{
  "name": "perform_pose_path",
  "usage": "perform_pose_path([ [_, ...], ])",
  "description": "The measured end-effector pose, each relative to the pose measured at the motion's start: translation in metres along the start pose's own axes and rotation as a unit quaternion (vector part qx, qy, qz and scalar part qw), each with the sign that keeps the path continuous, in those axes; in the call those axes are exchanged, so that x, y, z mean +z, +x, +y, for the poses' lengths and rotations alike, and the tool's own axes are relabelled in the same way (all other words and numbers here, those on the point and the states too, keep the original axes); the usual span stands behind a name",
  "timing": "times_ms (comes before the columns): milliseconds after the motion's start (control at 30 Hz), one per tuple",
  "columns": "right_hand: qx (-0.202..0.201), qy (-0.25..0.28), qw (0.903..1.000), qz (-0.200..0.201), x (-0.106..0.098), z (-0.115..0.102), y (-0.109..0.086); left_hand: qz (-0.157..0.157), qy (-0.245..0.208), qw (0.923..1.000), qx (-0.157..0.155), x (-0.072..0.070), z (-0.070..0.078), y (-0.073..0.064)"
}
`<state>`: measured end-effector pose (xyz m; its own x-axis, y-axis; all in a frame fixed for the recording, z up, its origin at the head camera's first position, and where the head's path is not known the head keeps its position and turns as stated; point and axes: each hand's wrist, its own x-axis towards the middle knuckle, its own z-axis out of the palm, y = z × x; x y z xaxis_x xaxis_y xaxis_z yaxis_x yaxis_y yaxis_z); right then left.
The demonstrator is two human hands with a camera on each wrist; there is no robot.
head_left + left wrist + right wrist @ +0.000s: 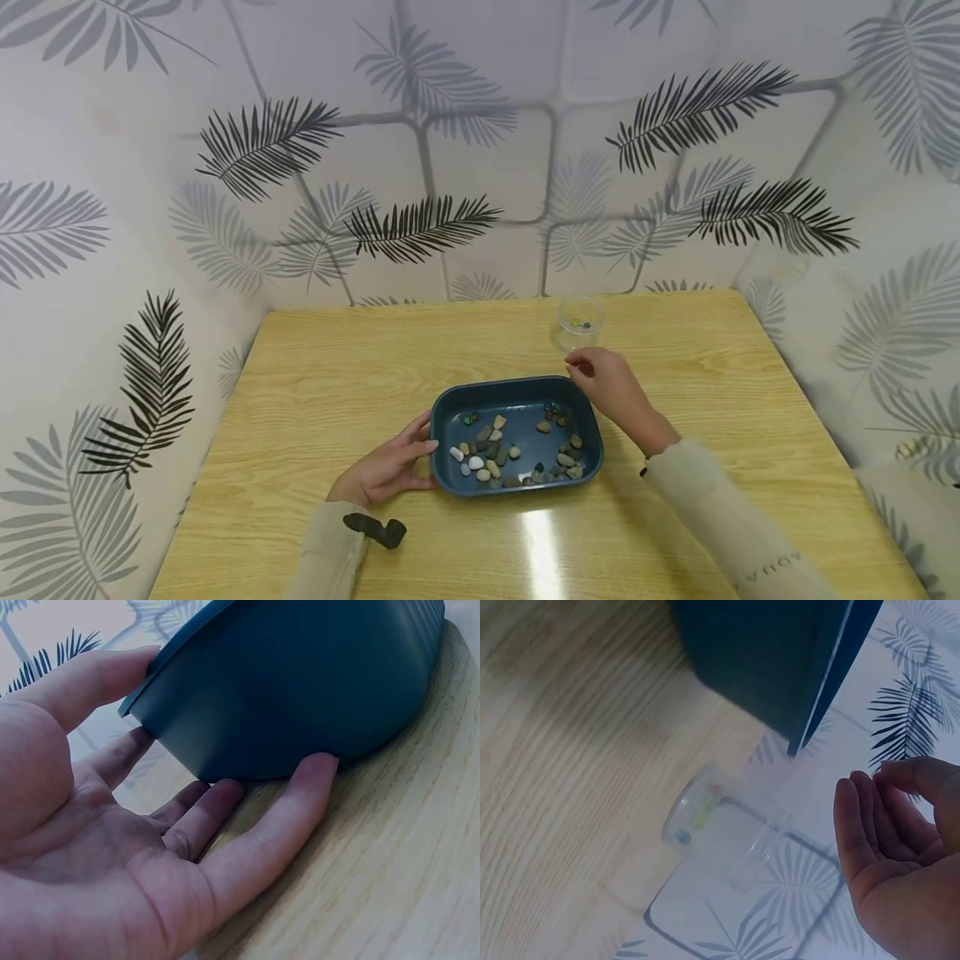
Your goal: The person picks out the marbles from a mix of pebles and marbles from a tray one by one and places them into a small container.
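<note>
A dark blue plastic basin (517, 492) holds stones (492, 450) and small glass marbles (552, 410). My left hand (390, 468) steadies its left end, thumb at the rim and fingers spread against the wall and lower edge, as the left wrist view shows. Just past the basin's far right corner, my right hand (611, 385) hovers with fingers bent and thumb tip meeting the fingertips. Nothing shows between them in the right wrist view. Close to that hand stands a clear plastic cup (570, 337), with a few yellow and blue marbles (700, 817) at its bottom.
Everything stands on a light wood-grain table (337, 358). Behind it and at its sides hang pale wall coverings (487, 167) with a leaf print. A black strap (375, 530) sits at the left sleeve cuff.
</note>
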<state>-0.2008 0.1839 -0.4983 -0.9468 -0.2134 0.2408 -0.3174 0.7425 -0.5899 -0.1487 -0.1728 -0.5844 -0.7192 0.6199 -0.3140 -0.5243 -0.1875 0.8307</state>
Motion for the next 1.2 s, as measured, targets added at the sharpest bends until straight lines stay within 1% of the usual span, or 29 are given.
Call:
perform_pose_path([
  [100, -0.005, -0.003, 0.9999, -0.008, 0.005, -0.008, -0.006, -0.002, -0.001, 1.0000, 0.003, -0.001, -0.001, 0.001],
  [367, -0.013, 0.029, 0.9982, -0.051, 0.021, -0.035, -0.028, -0.008, -0.009, 0.9999, 0.009, -0.002, -0.001, 0.000],
  [567, -0.020, 0.040, 0.9960, -0.078, 0.039, -0.045, -0.037, -0.004, -0.011, 0.9999, -0.003, -0.002, 0.000, 0.001],
  [767, -0.015, 0.062, 0.9929, -0.100, 0.054, -0.053, -0.039, -0.003, -0.006, 1.0000, 0.004, 0.000, 0.000, 0.000],
  [933, -0.015, 0.067, 0.9904, -0.120, 0.066, -0.061, -0.037, -0.001, 0.003, 1.0000, 0.006, 0.000, 0.001, 0.001],
  [1033, -0.008, 0.067, 0.9884, -0.136, 0.073, -0.065, -0.035, -0.003, 0.004, 1.0000, 0.007, 0.000, 0.001, 0.001],
  [1200, 0.013, 0.062, 0.9864, -0.152, 0.081, -0.074, -0.030, -0.009, -0.003, 0.9999, 0.006, -0.001, 0.000, 0.001],
])
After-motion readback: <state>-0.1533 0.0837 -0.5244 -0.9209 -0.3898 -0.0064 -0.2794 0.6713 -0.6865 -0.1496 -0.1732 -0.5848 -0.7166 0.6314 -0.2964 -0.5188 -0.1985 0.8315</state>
